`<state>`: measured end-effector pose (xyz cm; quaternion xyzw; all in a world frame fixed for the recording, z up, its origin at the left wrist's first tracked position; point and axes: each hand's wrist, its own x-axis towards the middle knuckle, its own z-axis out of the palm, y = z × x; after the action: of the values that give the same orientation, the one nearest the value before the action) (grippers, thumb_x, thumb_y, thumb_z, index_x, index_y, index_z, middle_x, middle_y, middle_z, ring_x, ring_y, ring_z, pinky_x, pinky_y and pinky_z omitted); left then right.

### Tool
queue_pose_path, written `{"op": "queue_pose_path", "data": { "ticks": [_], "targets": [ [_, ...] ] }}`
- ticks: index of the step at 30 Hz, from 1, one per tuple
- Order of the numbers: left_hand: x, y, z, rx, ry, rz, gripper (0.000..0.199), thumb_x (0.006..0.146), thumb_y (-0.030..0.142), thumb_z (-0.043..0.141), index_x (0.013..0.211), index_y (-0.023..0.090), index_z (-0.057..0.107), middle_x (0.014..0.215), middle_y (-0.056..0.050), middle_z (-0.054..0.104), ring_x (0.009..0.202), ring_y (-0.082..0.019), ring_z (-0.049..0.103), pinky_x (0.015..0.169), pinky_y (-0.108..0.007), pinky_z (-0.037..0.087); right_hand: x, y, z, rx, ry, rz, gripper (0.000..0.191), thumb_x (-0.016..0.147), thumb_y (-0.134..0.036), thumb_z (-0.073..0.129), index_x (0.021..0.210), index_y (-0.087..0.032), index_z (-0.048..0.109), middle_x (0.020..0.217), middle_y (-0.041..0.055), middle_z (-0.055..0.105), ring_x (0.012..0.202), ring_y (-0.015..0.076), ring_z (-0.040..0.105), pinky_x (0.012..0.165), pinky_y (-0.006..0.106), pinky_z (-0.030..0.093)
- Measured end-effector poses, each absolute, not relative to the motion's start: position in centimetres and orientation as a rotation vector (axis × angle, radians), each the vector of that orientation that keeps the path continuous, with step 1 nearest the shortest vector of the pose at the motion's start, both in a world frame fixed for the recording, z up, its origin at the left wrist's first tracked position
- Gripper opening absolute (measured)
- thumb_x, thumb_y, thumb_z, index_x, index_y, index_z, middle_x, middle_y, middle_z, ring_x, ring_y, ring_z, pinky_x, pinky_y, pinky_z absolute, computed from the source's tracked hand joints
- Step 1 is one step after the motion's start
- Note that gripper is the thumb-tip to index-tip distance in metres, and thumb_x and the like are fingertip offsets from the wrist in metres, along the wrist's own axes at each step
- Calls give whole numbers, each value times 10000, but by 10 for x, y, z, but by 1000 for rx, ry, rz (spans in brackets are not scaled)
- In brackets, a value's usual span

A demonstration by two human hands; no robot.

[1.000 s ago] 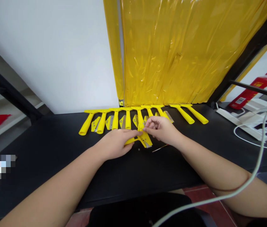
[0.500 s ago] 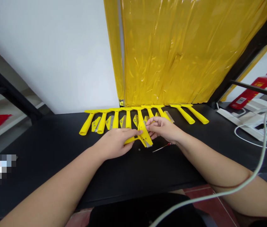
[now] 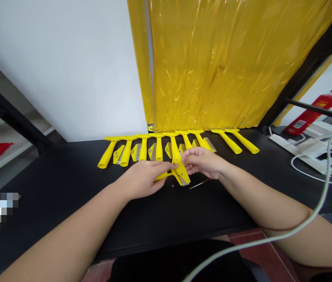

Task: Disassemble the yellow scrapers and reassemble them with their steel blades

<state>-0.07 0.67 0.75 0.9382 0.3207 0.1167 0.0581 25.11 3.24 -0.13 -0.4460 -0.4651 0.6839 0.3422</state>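
Observation:
My left hand (image 3: 144, 178) is closed round the handle of a yellow scraper (image 3: 179, 169), its thumb or fingertip resting near the head. A metal blade edge shows at the scraper's lower end. My right hand (image 3: 202, 161) pinches the right side of the same scraper head; its fingertips are partly hidden. Below the right hand a thin screwdriver (image 3: 199, 183) with a red handle lies on the black table (image 3: 154, 219). A tiny nut (image 3: 172, 186) lies to the left of it. Behind the hands stretches a row of yellow handles (image 3: 127, 150), with blade pieces (image 3: 152, 151) between them.
Two more yellow handles (image 3: 232, 143) lie at the back right. A red bottle (image 3: 313, 111) and white power strips (image 3: 293, 150) are at the far right. A pale cable (image 3: 324, 196) hangs in front of the right forearm. A yellow curtain (image 3: 213, 70) rises behind the table.
The scraper head has tilted slightly between my hands, and its lower end sits a little lower. Both hands keep hold of it.

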Motion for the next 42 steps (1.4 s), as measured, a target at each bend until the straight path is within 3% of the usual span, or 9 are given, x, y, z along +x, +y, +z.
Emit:
{"op": "queue_pose_path", "data": {
  "ticks": [12,28,38,42],
  "targets": [
    [-1,5,9,2865,970,327,445,1011,238,513,1451,241,579,1342,-68,726,1114,-256,749,941,-412,612,251,36,-7,-1210,-1191,1794,160,809,-91,788,747,-158,657,589,-15,678,524,90,676,531,172,622],
    [-2,7,10,3005,967,387,357,1005,219,509,1327,263,656,1123,-18,773,898,-196,759,708,-305,571,252,33,-11,-1103,-1266,1712,267,754,-179,879,838,-181,626,641,-41,687,578,113,708,574,228,644],
    [-6,10,9,3121,920,383,350,1039,208,466,1332,267,649,1054,-3,757,854,-161,737,643,-270,517,251,32,-11,-1013,-1409,1637,331,716,-312,930,854,-161,670,693,-31,712,608,107,720,621,234,657],
    [-7,11,8,3167,886,378,442,1051,191,443,1447,329,585,995,14,734,780,-144,701,605,-264,488,251,31,-13,-1012,-1448,1591,333,720,-328,928,826,-178,650,686,-34,703,609,112,719,621,247,665]
  ]
}}
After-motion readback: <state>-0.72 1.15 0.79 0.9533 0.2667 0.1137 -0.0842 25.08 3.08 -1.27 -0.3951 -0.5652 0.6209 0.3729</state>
